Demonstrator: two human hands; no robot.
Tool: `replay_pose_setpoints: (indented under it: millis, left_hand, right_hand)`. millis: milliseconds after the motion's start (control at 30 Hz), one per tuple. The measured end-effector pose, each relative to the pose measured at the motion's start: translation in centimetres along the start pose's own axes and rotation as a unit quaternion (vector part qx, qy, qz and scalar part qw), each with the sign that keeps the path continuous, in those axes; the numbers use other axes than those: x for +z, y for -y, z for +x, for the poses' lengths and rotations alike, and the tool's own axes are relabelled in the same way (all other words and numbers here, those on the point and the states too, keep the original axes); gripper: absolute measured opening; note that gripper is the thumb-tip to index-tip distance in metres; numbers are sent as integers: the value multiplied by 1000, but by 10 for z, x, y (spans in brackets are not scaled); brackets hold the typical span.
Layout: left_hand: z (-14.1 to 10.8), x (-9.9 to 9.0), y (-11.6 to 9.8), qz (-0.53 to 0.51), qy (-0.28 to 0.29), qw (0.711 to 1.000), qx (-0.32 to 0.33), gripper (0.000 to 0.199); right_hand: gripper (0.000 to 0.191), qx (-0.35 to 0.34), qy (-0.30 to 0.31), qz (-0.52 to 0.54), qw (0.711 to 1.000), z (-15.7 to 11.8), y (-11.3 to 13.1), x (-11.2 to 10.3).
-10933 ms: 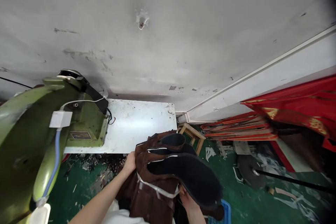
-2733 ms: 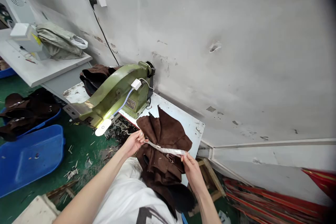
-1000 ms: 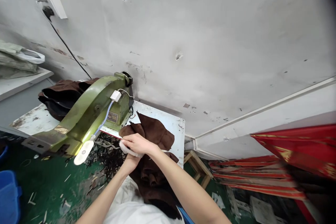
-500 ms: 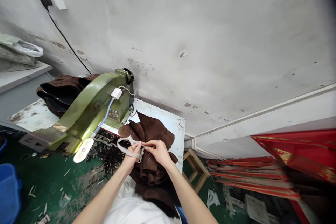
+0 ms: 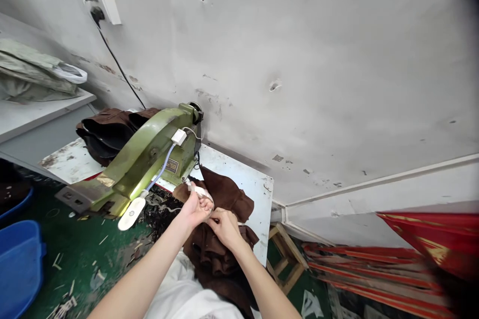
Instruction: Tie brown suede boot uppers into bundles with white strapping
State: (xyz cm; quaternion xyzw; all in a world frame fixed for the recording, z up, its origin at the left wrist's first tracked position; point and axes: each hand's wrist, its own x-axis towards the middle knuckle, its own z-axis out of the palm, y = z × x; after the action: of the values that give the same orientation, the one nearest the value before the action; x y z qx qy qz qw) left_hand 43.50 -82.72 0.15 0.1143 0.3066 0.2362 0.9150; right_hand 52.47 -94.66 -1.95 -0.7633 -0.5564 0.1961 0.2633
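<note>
Both of my hands meet over a gathered bundle of dark brown leather pieces (image 5: 228, 192) at the table's near edge. A pale strip (image 5: 200, 191) runs around the fingers of my left hand (image 5: 199, 208), which is closed on it with the palm side partly up. Close beside it, my right hand (image 5: 224, 225) is pinched, its fingertips against the left hand's fingers. A short pale bit of strip also shows at the right hand's far side, across the leather. What the right fingertips grip is mostly hidden.
A green sewing machine (image 5: 157, 144) with a white lamp (image 5: 131, 213) stands left on the white table (image 5: 254, 184). More brown leather pieces (image 5: 108, 134) lie behind it. A blue bin (image 5: 18, 264), a wooden stool (image 5: 286, 254) and red-edged strips (image 5: 366, 264) surround the table.
My left hand has turned its palm upward, and the loose loop of pale strip is now drawn in around its fingers. The strip now crosses the leather bundle. The view has shifted left.
</note>
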Motion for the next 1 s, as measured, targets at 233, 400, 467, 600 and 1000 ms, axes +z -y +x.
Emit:
replay_pose_setpoints:
  millis: [233,400,467,600,1000]
  left_hand:
    - [-73,-34,-43,142,190,971,11,58]
    - [-141,-111,-58,490,101,866,16,44]
    - [-140,-124,-46,568,11,815,120,53]
    - [-85,-93,-14,643,17,721,259,33]
    - [-3,-52,31,669,68,697,251,15]
  right_hand:
    - [34,71,36,146,986,7,-13,-4]
    - [38,152,136,367,907,15,-27,-15]
    - [34,152,166,400,888,17,-31,-21]
    - [29,154,191,400,883,18,-35,-30]
    - [21,109,31,298,948,9,-34,-17]
